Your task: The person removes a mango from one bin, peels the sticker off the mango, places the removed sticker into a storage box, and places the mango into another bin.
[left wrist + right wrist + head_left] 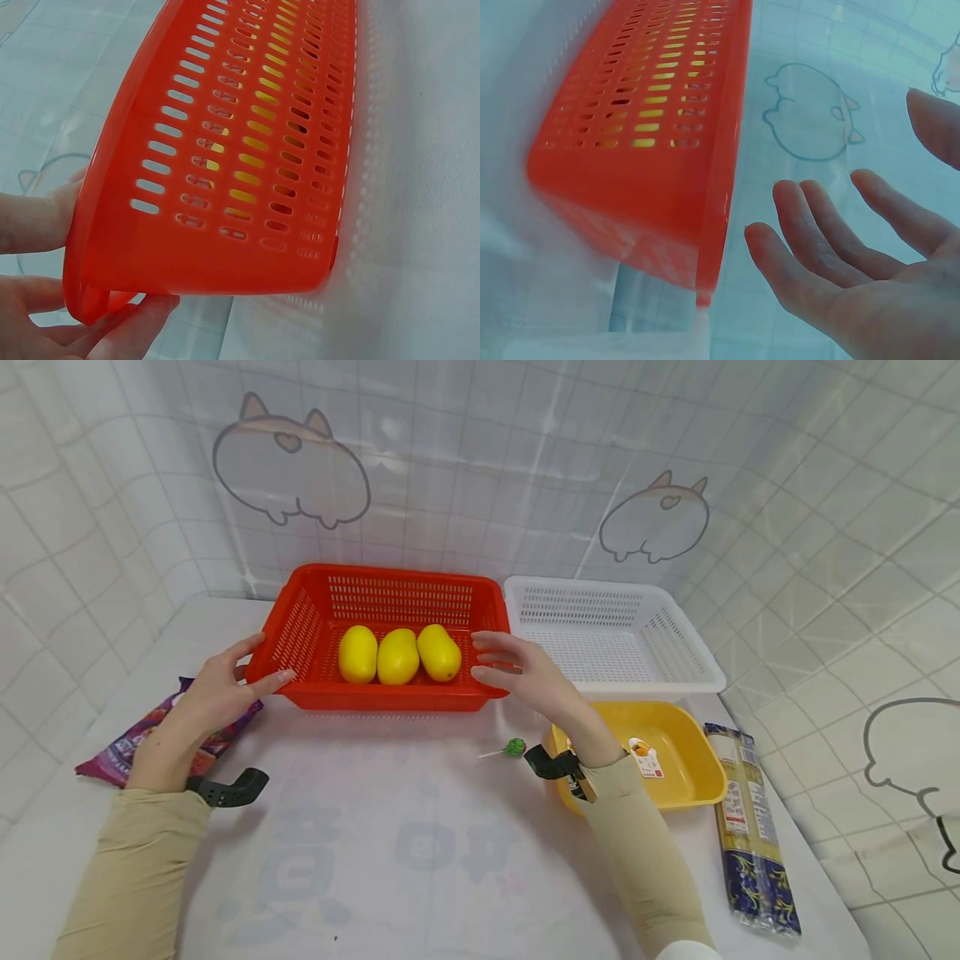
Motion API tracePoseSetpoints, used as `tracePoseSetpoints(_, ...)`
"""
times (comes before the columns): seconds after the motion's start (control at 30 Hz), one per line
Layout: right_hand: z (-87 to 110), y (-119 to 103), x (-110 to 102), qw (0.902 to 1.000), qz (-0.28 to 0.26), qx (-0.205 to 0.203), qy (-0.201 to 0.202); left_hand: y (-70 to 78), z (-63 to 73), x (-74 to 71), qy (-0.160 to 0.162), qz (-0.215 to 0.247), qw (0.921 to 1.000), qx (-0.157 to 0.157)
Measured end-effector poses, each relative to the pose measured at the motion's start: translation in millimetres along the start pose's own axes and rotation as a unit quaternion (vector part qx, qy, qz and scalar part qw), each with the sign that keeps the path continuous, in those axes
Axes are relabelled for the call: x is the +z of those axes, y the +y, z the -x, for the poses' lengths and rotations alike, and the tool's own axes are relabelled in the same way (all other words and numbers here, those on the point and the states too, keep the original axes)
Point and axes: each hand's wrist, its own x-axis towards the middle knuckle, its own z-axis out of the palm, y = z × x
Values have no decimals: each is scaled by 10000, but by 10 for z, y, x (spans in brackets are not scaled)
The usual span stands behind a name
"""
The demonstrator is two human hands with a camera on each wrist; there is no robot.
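A red plastic basket [390, 697] with slotted walls stands at the back of the table, three yellow mangoes [397, 657] lying side by side in it. My left hand [217, 689] grips its left rim near the front corner. The left wrist view shows the thumb on one side of the rim [101, 150] and fingers curled under it. Over the basket's right end hovers my right hand [528, 672], fingers spread and slightly bent. In the right wrist view this hand [855, 262] is apart from the basket wall [630, 180] and holds nothing.
Right of the red basket stands a white basket [697, 652], with a yellow tray [686, 760] before it. A lollipop [514, 747] lies near my right wrist. A long clear-and-blue packet [750, 835] lies far right; a purple bag [123, 747] lies under my left forearm.
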Motion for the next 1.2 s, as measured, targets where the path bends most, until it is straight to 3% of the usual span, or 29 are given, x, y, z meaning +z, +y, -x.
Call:
tracePoseSetpoints(0.23,191,67,-82,9992,-144,52,367,3,-5,0,0,-3,10000,-41)
tracePoseSetpoints(0.6,403,176,-223,9974,-21,-241,679,-1,1,5,-8,64,10000,-29)
tracePoseSetpoints(1.2,630,334,-402,9957,356,-113,848,-9,-8,3,-6,18,10000,-44)
